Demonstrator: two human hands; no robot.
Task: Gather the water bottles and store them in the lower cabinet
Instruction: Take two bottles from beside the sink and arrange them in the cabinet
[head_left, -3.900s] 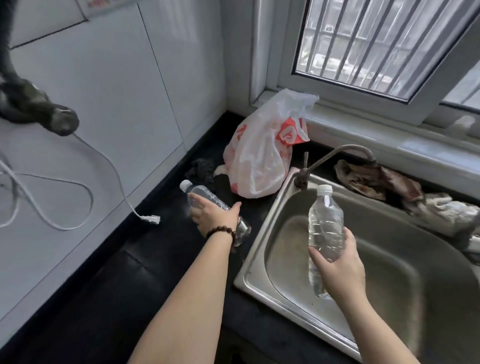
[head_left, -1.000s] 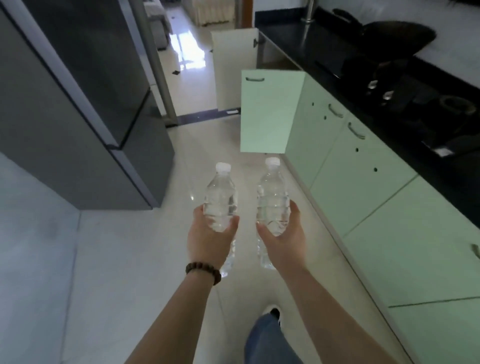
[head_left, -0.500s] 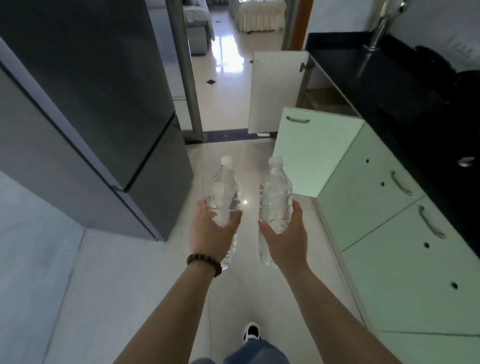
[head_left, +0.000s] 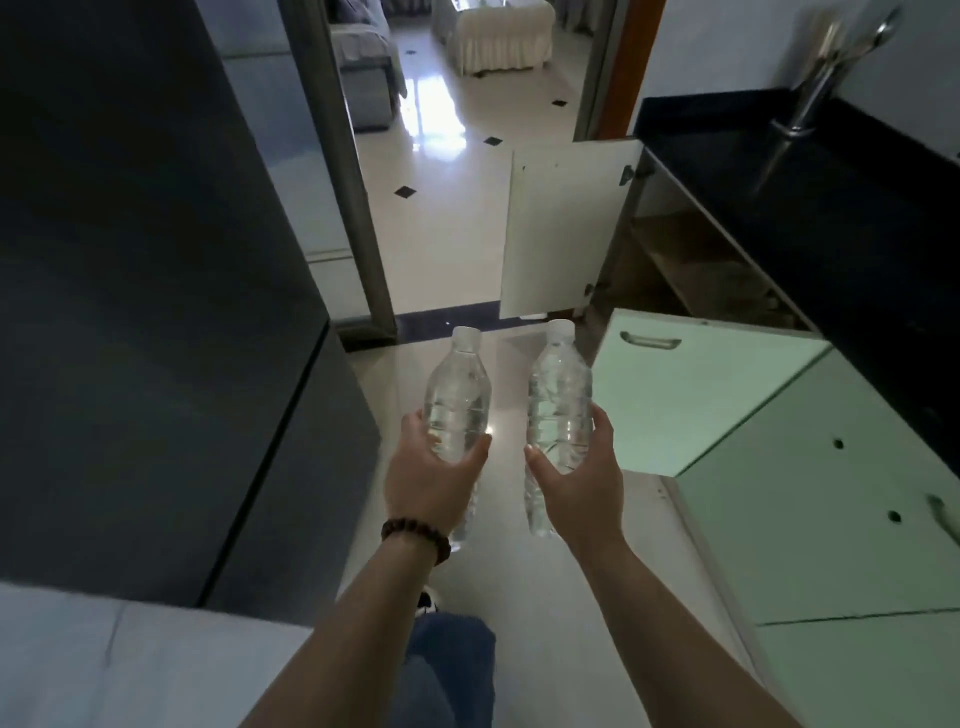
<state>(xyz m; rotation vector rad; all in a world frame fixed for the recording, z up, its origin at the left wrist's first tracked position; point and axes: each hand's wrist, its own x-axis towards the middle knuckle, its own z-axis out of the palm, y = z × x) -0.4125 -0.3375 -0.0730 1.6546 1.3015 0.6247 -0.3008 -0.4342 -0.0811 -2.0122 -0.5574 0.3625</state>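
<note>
I hold two clear plastic water bottles with white caps upright in front of me, over the floor. My left hand (head_left: 428, 480), with a bead bracelet on the wrist, is shut on the left bottle (head_left: 457, 400). My right hand (head_left: 579, 480) is shut on the right bottle (head_left: 560, 397). Ahead on the right, a lower cabinet (head_left: 691, 265) under the black counter stands open, with a pale green door (head_left: 691, 400) and a white door (head_left: 561, 228) swung out. Its shelves look bare as far as I see.
A dark grey fridge (head_left: 156, 312) fills the left side. Closed pale green cabinet doors (head_left: 831, 519) run along the right under the black counter (head_left: 810, 208). A tiled floor aisle (head_left: 498, 571) leads to a doorway (head_left: 467, 130) into another room.
I have left the sink with both bottles and walked down the aisle. The open cabinet and its doors are nearer now. Both hands keep the same grip.
</note>
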